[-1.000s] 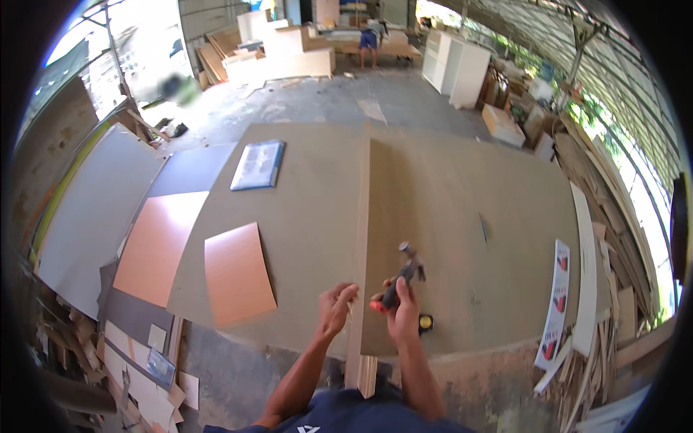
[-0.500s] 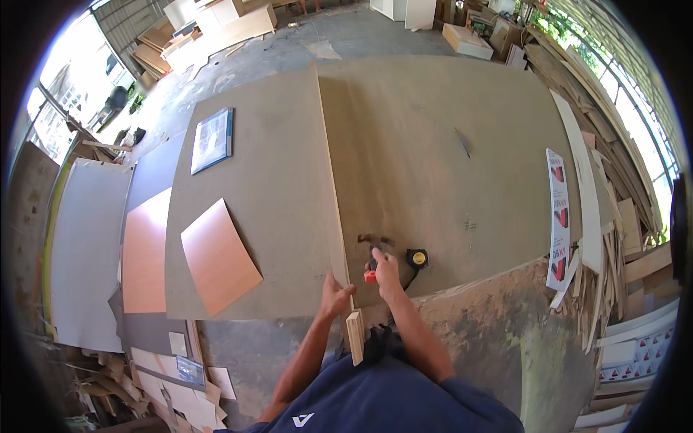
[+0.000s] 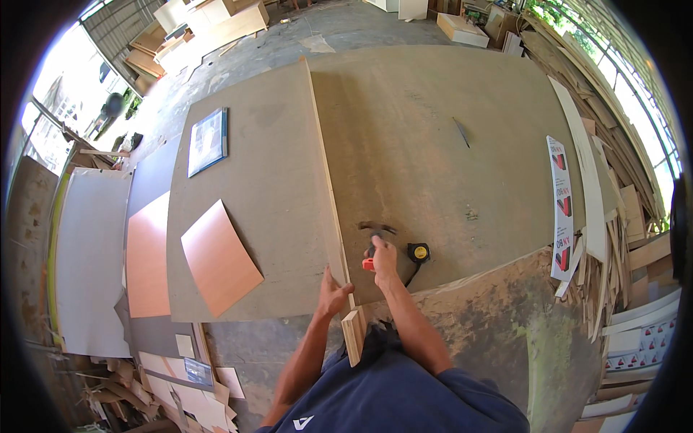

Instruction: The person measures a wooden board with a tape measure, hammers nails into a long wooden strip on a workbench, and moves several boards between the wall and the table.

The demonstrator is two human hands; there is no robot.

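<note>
A long thin wooden board (image 3: 330,209) stands on edge across the brown sheet-topped work surface (image 3: 260,151), running away from me. Its near end carries a short plywood block (image 3: 352,338) close to my body. My left hand (image 3: 336,294) is closed around the board near that end, thumb and fingers on either side. Just right of the board, my right hand (image 3: 382,261) grips a claw hammer (image 3: 377,228) with a red part on its handle. The hammer's dark head is held over the surface, apart from the board. A black and yellow tape measure (image 3: 419,252) lies beside my right hand.
On the surface lie a blue-edged flat package (image 3: 208,142), an orange-pink sheet (image 3: 222,256), a thin pointed tool (image 3: 461,133) and a printed white strip (image 3: 559,209). Timber offcuts (image 3: 613,274) are piled at right. More panels (image 3: 90,260) stand at left.
The view has shifted slightly. My right hand and the hammer have moved a little farther from me; my left hand keeps its hold on the board.
</note>
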